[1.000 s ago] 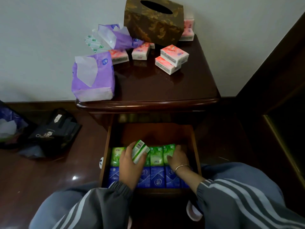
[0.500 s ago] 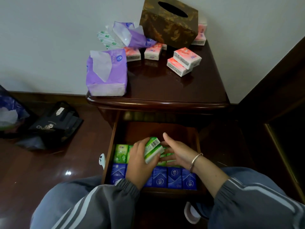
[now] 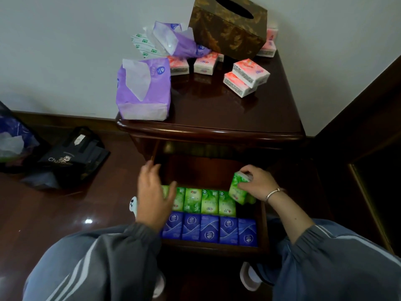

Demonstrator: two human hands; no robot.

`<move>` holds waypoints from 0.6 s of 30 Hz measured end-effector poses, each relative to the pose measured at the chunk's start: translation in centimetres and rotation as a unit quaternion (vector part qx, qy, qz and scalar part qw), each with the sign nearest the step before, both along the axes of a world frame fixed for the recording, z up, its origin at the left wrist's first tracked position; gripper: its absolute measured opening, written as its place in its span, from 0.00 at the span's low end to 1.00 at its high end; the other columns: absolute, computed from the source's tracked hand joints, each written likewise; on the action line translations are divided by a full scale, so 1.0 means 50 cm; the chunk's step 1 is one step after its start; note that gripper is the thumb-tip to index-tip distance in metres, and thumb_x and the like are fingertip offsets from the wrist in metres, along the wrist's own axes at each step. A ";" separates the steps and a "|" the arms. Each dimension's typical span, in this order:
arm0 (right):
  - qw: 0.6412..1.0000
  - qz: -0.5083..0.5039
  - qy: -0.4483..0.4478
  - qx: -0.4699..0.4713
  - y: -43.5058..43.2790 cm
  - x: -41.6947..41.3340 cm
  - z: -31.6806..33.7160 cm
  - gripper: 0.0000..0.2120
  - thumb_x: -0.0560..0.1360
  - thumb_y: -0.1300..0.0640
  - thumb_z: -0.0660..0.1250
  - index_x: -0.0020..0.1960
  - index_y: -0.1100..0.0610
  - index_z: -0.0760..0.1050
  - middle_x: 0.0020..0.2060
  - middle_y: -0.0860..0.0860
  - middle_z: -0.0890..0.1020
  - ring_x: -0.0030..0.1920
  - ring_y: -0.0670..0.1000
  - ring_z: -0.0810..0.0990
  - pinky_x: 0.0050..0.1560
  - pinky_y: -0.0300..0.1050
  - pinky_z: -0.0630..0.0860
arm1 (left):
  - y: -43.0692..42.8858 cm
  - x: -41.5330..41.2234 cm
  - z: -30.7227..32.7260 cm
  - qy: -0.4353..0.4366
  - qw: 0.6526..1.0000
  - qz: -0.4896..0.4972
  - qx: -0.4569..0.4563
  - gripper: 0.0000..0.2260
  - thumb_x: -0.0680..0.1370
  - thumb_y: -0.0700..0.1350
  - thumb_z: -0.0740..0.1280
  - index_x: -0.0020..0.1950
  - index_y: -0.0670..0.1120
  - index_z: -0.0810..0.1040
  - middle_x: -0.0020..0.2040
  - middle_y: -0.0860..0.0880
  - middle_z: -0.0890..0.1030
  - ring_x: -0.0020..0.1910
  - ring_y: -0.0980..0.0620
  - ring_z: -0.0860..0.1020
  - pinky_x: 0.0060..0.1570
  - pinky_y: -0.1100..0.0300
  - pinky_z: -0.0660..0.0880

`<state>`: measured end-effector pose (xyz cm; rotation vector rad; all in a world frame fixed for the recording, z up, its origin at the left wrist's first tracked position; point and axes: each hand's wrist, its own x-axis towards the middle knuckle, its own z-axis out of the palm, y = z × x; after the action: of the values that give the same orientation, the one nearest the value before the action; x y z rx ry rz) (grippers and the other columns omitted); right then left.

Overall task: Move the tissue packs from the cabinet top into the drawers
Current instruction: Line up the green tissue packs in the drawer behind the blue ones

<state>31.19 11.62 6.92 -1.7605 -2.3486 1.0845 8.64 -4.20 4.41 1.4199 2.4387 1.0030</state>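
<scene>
Head view. The open drawer sits below the cabinet top and holds two rows of pocket packs: a green row behind a blue row. The right hand pinches a green pack between thumb and curled fingers, tilted over the gap at the right end of the green row. The left hand is loosely spread above the left end of that row; whether it touches the packs cannot be told. On the cabinet top lie several pink packs, two of them stacked, a soft purple pack with tissue showing and a second one behind it, and a brown tissue box.

Handling, as judged: the small packs look light, squashy and film-wrapped, hence slightly slippery. They are best gripped across the two narrow sides. The purple packs appear limp and suit a broad grasp round the middle.
</scene>
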 end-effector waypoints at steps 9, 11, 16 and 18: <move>0.991 0.062 -0.099 -0.065 -0.007 -0.013 -0.071 0.17 0.72 0.60 0.65 0.61 0.55 0.73 0.56 0.55 0.79 0.54 0.54 0.78 0.49 0.44 0.74 | -0.024 -0.061 -0.044 -0.261 0.920 0.147 -0.251 0.26 0.80 0.53 0.60 0.71 0.37 0.62 0.69 0.35 0.65 0.66 0.36 0.68 0.64 0.46 0.66; 0.991 0.057 -0.089 -0.088 0.002 -0.009 -0.070 0.18 0.72 0.61 0.65 0.61 0.55 0.73 0.57 0.55 0.77 0.54 0.54 0.77 0.49 0.42 0.73 | -0.022 -0.056 -0.045 -0.273 0.918 0.128 -0.257 0.22 0.80 0.53 0.59 0.67 0.38 0.65 0.65 0.36 0.70 0.61 0.37 0.72 0.60 0.47 0.70; 0.982 0.102 -0.114 -0.107 0.007 -0.005 -0.068 0.16 0.71 0.60 0.67 0.58 0.53 0.74 0.56 0.53 0.75 0.50 0.50 0.75 0.45 0.40 0.72 | -0.015 -0.038 -0.041 -0.251 0.920 0.125 -0.275 0.27 0.79 0.55 0.61 0.70 0.38 0.61 0.68 0.36 0.67 0.65 0.36 0.69 0.63 0.45 0.68; 0.974 0.134 -0.153 -0.103 -0.003 -0.015 -0.078 0.17 0.71 0.58 0.67 0.60 0.53 0.73 0.57 0.52 0.75 0.52 0.51 0.76 0.47 0.41 0.72 | -0.015 -0.028 -0.041 -0.234 0.921 0.134 -0.282 0.31 0.79 0.56 0.61 0.73 0.38 0.56 0.71 0.37 0.64 0.68 0.36 0.66 0.65 0.44 0.66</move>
<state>30.44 11.48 3.04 -1.8303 -2.8193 1.2037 7.25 -4.94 2.36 0.5912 2.3055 0.5165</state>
